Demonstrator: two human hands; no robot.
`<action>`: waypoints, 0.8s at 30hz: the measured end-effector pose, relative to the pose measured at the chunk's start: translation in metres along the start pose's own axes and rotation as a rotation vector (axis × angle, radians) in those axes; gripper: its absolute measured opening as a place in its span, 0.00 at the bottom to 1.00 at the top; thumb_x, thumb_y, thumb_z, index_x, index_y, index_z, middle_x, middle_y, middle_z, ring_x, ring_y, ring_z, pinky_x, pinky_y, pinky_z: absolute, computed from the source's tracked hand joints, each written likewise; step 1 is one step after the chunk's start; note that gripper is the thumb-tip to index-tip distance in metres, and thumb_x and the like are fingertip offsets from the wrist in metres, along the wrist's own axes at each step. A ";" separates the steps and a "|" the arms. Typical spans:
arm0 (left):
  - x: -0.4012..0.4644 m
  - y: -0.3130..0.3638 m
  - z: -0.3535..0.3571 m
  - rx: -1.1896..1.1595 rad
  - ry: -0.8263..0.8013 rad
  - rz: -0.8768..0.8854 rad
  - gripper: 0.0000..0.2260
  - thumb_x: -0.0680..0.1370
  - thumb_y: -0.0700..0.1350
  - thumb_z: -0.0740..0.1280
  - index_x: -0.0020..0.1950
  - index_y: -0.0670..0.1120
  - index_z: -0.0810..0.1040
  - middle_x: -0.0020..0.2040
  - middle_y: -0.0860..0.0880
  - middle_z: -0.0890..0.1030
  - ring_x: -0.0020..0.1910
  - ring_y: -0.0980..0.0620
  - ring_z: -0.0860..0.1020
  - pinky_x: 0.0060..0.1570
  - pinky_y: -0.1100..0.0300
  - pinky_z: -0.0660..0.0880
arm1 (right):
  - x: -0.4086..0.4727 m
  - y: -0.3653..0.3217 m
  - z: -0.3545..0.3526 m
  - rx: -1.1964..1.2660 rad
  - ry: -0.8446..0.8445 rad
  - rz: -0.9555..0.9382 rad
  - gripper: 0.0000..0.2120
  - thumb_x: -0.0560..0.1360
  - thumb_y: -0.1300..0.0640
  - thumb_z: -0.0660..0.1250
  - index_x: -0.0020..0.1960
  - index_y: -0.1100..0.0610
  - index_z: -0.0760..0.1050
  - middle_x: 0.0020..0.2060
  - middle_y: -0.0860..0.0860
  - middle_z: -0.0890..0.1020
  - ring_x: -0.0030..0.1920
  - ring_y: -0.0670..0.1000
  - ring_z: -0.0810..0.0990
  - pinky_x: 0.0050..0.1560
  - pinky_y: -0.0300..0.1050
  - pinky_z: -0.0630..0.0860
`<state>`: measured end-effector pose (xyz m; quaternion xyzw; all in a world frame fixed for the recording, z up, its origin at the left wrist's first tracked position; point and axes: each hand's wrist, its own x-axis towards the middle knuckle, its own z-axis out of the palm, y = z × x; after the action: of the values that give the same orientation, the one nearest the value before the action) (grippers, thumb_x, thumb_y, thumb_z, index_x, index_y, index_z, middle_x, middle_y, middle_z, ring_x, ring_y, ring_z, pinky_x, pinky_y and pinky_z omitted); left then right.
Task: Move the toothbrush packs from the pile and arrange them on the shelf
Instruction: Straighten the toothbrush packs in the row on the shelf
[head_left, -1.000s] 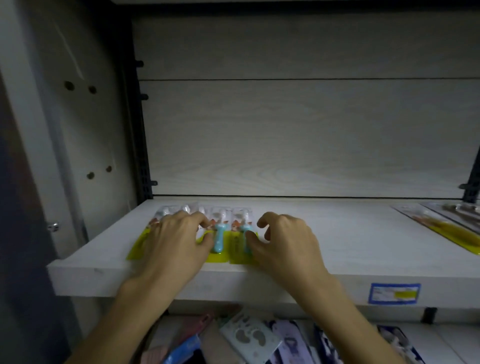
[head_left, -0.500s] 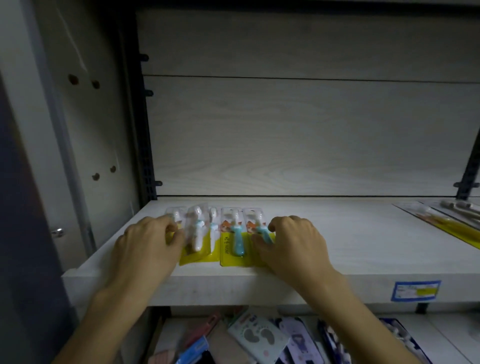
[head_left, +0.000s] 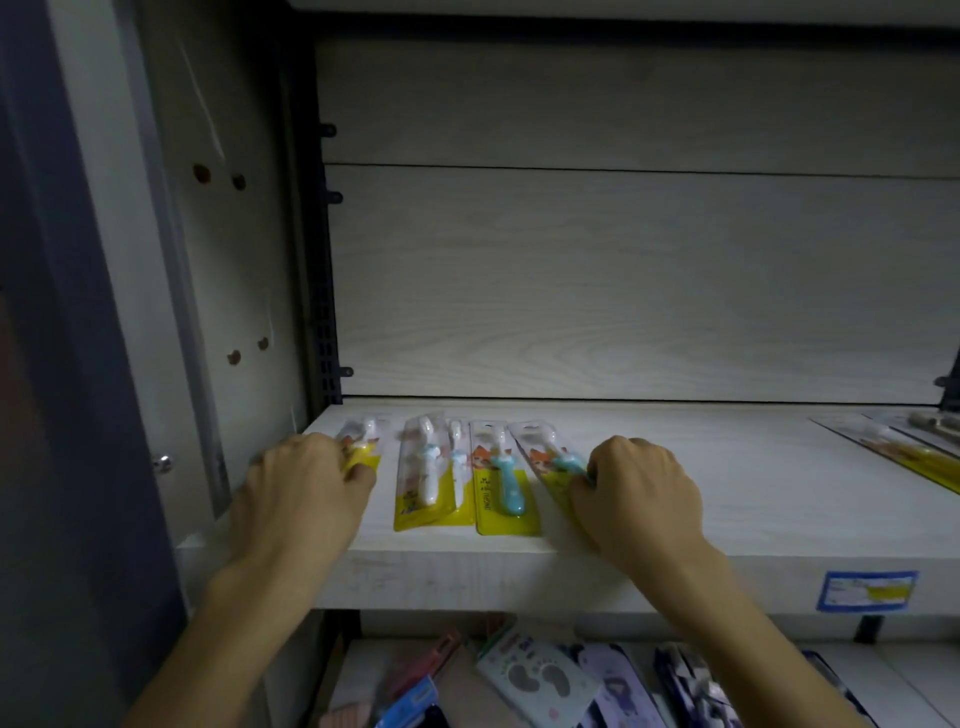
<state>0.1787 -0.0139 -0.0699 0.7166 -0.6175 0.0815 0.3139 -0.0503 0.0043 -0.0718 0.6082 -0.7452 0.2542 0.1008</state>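
At the near bottom edge, on a lower level, lies a mixed pile of packs (head_left: 540, 680) in pink, blue, white and dark colours; their contents are too blurred to name. Above it runs the front edge of the pale wooden shelf (head_left: 519, 577), with a blue and yellow price label (head_left: 866, 591) stuck on its face at the right. Both forearms reach up over this edge. The left hand (head_left: 301, 493) rests on the left end of the shelf, and its curled fingers (head_left: 358, 475) pinch the leftmost toothbrush pack (head_left: 363, 441), of which only the far part with a white brush and a yellow card can be seen. The right hand (head_left: 641, 488) lies further right, its fingers curled round the right edge of the rightmost toothbrush pack (head_left: 545, 457), which is tilted a little and holds a light blue brush. Between the two hands, two more packs lie flat side by side, touching each other: a pack with white brushes (head_left: 428, 478) on the left and a pack with a blue brush (head_left: 501, 480) on the right, both on yellow cards. At the far right of the shelf lie other long packs (head_left: 904, 452), well apart from the hands. Behind everything stands the wooden back panel (head_left: 623, 286), and at the left a side wall with small holes (head_left: 218, 176).
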 end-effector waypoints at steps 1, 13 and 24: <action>-0.001 0.000 -0.004 -0.019 0.027 -0.005 0.14 0.76 0.53 0.65 0.37 0.44 0.79 0.35 0.47 0.73 0.35 0.47 0.70 0.32 0.58 0.65 | 0.000 0.002 -0.002 -0.013 0.013 0.009 0.08 0.76 0.53 0.61 0.43 0.58 0.75 0.39 0.51 0.72 0.42 0.54 0.70 0.37 0.45 0.65; -0.025 0.071 0.014 -0.293 0.123 0.243 0.12 0.74 0.54 0.67 0.41 0.47 0.83 0.44 0.45 0.80 0.45 0.41 0.76 0.38 0.55 0.68 | -0.021 0.061 -0.032 -0.055 0.234 0.095 0.13 0.78 0.52 0.60 0.44 0.59 0.78 0.38 0.53 0.72 0.41 0.54 0.70 0.37 0.47 0.68; -0.059 0.184 0.037 -0.357 0.099 0.361 0.12 0.73 0.52 0.66 0.36 0.45 0.80 0.39 0.45 0.78 0.43 0.41 0.76 0.36 0.54 0.68 | -0.015 0.172 -0.057 -0.050 0.341 0.134 0.13 0.75 0.54 0.64 0.36 0.60 0.78 0.34 0.52 0.74 0.37 0.53 0.70 0.35 0.49 0.71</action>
<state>-0.0168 0.0075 -0.0642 0.5231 -0.7237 0.0609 0.4459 -0.2201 0.0687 -0.0743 0.5024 -0.7623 0.3414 0.2234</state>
